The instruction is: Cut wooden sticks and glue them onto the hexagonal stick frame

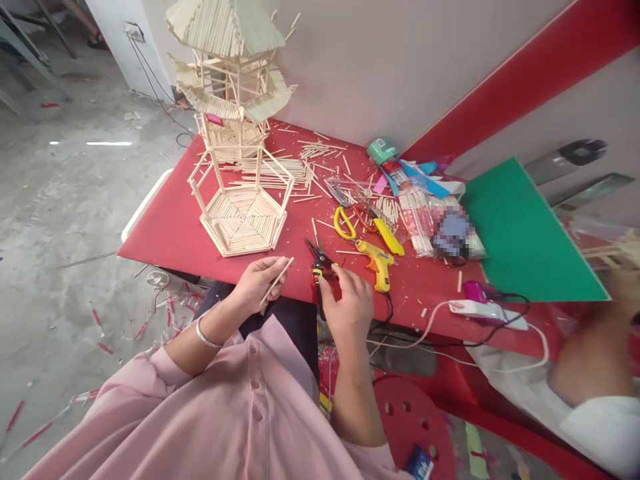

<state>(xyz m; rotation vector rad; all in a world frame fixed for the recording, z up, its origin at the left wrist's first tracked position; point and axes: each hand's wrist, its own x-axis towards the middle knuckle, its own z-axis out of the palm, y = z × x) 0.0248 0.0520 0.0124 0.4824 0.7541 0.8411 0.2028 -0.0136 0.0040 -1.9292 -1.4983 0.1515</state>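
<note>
My left hand [261, 285] pinches a short wooden stick [277, 285] near the table's front edge, its tip pointing up to the right. Beside it, my right hand [349, 300] is at a pair of pliers [319, 265] with black and yellow handles. Thumb and fingers are apart, close to or touching the handles; the palm faces away, so contact is unclear. The pliers lie with jaws apart, pointing up-left. Behind my left hand stands a pagoda model of sticks [240, 120] with a hexagonal stick base [243, 220].
Right of the pliers lie a yellow glue gun [377, 263], yellow-handled scissors [345, 223] and a yellow cutter [389, 237]. Loose sticks [275, 175] spread behind. A green board [530, 240], a power strip [487, 313] with cables and another person's blurred arm [593, 353] are at right.
</note>
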